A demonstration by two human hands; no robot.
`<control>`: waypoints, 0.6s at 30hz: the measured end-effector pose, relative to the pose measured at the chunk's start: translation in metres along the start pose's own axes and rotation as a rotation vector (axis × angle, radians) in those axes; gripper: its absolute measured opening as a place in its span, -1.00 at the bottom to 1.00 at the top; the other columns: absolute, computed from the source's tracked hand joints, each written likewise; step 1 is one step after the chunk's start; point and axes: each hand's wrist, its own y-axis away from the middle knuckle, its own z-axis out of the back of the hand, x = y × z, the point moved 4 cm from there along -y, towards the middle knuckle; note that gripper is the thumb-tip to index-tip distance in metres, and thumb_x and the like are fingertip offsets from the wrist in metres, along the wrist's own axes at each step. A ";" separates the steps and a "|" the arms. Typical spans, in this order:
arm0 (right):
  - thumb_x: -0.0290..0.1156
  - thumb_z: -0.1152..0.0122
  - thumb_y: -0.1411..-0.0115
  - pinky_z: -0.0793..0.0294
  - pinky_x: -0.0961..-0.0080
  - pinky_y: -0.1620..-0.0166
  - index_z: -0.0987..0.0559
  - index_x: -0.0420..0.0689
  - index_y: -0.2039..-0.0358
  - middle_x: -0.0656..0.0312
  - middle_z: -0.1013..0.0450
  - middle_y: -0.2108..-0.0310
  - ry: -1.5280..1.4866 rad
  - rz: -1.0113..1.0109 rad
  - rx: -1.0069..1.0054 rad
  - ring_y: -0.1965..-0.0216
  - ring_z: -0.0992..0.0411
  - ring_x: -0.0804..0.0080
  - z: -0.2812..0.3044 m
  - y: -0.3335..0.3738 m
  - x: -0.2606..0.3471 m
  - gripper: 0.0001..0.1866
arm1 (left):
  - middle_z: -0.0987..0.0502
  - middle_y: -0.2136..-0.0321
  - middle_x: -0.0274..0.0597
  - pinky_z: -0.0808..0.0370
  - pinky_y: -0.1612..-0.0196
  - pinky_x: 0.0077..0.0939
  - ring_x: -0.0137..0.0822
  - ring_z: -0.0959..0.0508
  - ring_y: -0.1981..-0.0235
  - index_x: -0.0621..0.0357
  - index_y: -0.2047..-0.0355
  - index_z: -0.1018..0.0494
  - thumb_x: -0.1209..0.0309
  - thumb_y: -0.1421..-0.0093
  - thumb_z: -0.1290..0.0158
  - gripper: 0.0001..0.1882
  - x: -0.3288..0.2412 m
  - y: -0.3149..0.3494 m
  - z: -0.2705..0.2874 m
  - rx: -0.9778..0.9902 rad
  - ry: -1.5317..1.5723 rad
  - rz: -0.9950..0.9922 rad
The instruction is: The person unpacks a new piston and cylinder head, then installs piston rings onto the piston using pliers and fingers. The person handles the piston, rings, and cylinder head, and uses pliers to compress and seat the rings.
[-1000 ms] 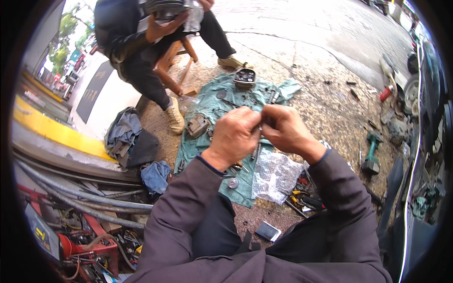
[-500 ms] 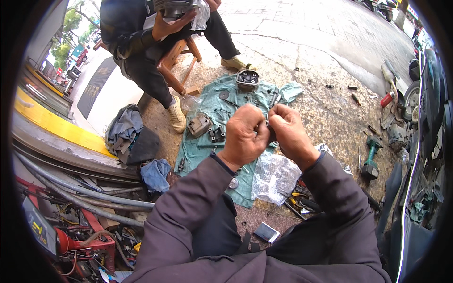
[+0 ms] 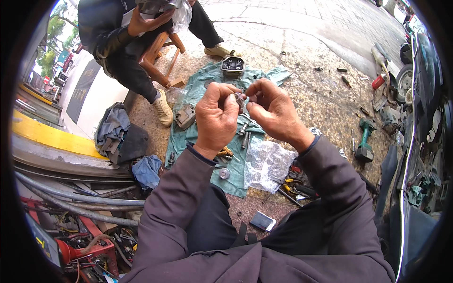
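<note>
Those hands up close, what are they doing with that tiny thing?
A person sitting on the ground holds a small metal part up between both hands: the left hand pinches it, the right hand works at it with its fingertips. Below them a green cloth lies on the pavement with bolts, a grey engine part and a clear plastic bag. A green drill lies to the right. Another person sits on a wooden stool behind, holding something wrapped in plastic.
</note>
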 end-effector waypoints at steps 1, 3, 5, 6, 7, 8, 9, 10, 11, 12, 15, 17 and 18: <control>-0.60 -0.13 -0.16 -0.28 0.75 0.43 -0.50 -0.24 0.32 0.42 -0.40 0.44 0.028 0.059 0.002 0.45 -0.28 0.79 0.000 0.000 0.003 -0.93 | -0.54 0.31 -0.16 -0.52 0.36 -0.59 -0.48 -0.53 0.40 0.25 0.31 -0.40 0.68 -0.25 0.07 -0.91 -0.003 0.000 -0.001 0.031 -0.136 -0.070; -0.58 -0.17 -0.17 -0.27 0.74 0.43 -0.53 -0.25 0.27 0.43 -0.40 0.45 0.066 0.128 0.004 0.47 -0.27 0.78 -0.001 0.001 0.007 -0.90 | -0.53 0.29 -0.19 -0.52 0.29 -0.57 -0.47 -0.53 0.33 0.28 0.31 -0.41 0.69 -0.22 0.04 -0.91 -0.008 0.000 -0.003 0.086 -0.402 -0.213; -0.54 -0.21 -0.18 -0.31 0.71 0.44 -0.56 -0.25 0.32 0.41 -0.41 0.53 0.171 0.099 -0.020 0.49 -0.29 0.78 0.002 0.001 0.008 -0.93 | -0.52 0.31 -0.15 -0.48 0.34 -0.53 -0.40 -0.51 0.39 0.27 0.34 -0.43 0.71 -0.15 -0.01 -0.89 -0.010 0.001 -0.005 0.108 -0.431 -0.256; -0.54 -0.20 -0.18 -0.32 0.69 0.45 -0.56 -0.25 0.34 0.40 -0.41 0.55 0.209 0.112 -0.031 0.50 -0.29 0.77 0.003 0.001 0.010 -0.94 | -0.51 0.32 -0.13 -0.47 0.35 -0.53 -0.37 -0.51 0.40 0.27 0.34 -0.43 0.71 -0.14 -0.02 -0.88 -0.011 0.000 -0.006 0.123 -0.453 -0.293; -0.54 -0.20 -0.18 -0.33 0.68 0.46 -0.56 -0.25 0.36 0.39 -0.41 0.57 0.238 0.153 -0.041 0.51 -0.30 0.76 0.004 0.002 0.012 -0.95 | -0.51 0.32 -0.11 -0.47 0.35 -0.53 -0.34 -0.51 0.41 0.27 0.34 -0.43 0.72 -0.13 -0.02 -0.88 -0.012 -0.001 -0.007 0.138 -0.476 -0.330; -0.57 -0.15 -0.17 -0.34 0.64 0.49 -0.54 -0.26 0.41 0.34 -0.43 0.59 0.301 0.249 -0.068 0.55 -0.30 0.74 0.003 0.001 0.015 -0.95 | -0.50 0.33 -0.07 -0.46 0.36 -0.51 -0.27 -0.52 0.42 0.27 0.35 -0.43 0.72 -0.10 -0.02 -0.87 -0.014 -0.001 -0.008 0.157 -0.507 -0.367; -0.57 -0.13 -0.16 -0.34 0.64 0.49 -0.53 -0.26 0.42 0.34 -0.43 0.58 0.307 0.220 -0.085 0.55 -0.31 0.73 0.003 0.001 0.014 -0.96 | -0.50 0.34 -0.07 -0.46 0.36 -0.50 -0.26 -0.52 0.42 0.27 0.36 -0.43 0.72 -0.10 -0.02 -0.87 -0.015 0.000 -0.009 0.164 -0.512 -0.403; -0.58 -0.12 -0.15 -0.35 0.63 0.49 -0.52 -0.26 0.43 0.34 -0.43 0.58 0.314 0.213 -0.104 0.55 -0.31 0.72 0.003 0.001 0.013 -0.96 | -0.50 0.34 -0.06 -0.46 0.36 -0.49 -0.25 -0.52 0.42 0.27 0.36 -0.43 0.72 -0.10 -0.02 -0.87 -0.016 0.000 -0.010 0.168 -0.514 -0.441; -0.59 -0.10 -0.13 -0.35 0.63 0.50 -0.51 -0.26 0.44 0.33 -0.43 0.58 0.321 0.214 -0.121 0.55 -0.32 0.71 0.003 0.002 0.012 -0.97 | -0.50 0.34 -0.05 -0.46 0.36 -0.48 -0.25 -0.51 0.42 0.27 0.37 -0.43 0.72 -0.10 -0.02 -0.87 -0.018 0.002 -0.011 0.175 -0.516 -0.478; -0.59 -0.06 -0.10 -0.35 0.63 0.51 -0.47 -0.25 0.46 0.34 -0.41 0.59 0.194 0.075 -0.090 0.55 -0.32 0.71 0.001 0.000 0.006 -0.97 | -0.50 0.35 -0.06 -0.46 0.35 -0.47 -0.28 -0.51 0.42 0.27 0.37 -0.42 0.72 -0.11 -0.01 -0.88 -0.018 0.003 -0.012 0.178 -0.499 -0.470; -0.50 -0.16 0.00 -0.45 0.34 0.43 -0.49 -0.27 0.53 -0.01 -0.47 0.58 0.177 -0.001 -0.184 0.54 -0.49 0.19 0.001 0.002 0.002 -0.90 | -0.50 0.35 -0.10 -0.45 0.32 -0.51 -0.36 -0.49 0.41 0.28 0.37 -0.41 0.71 -0.14 0.02 -0.90 -0.014 0.006 -0.013 0.124 -0.395 -0.358; -0.51 -0.14 0.02 -0.45 0.32 0.45 -0.47 -0.27 0.55 -0.01 -0.45 0.61 0.201 0.068 -0.223 0.56 -0.49 0.11 0.000 0.004 0.006 -0.92 | -0.50 0.37 -0.12 -0.44 0.37 -0.53 -0.37 -0.48 0.45 0.27 0.38 -0.41 0.71 -0.14 0.02 -0.89 -0.012 0.007 -0.014 0.072 -0.348 -0.309; -0.52 -0.13 0.02 -0.44 0.32 0.45 -0.47 -0.26 0.55 -0.02 -0.44 0.62 0.230 0.097 -0.237 0.57 -0.48 0.09 0.000 0.007 0.008 -0.92 | -0.49 0.38 -0.13 -0.44 0.40 -0.54 -0.37 -0.48 0.48 0.26 0.38 -0.41 0.72 -0.13 0.03 -0.89 -0.011 0.007 -0.014 0.051 -0.330 -0.285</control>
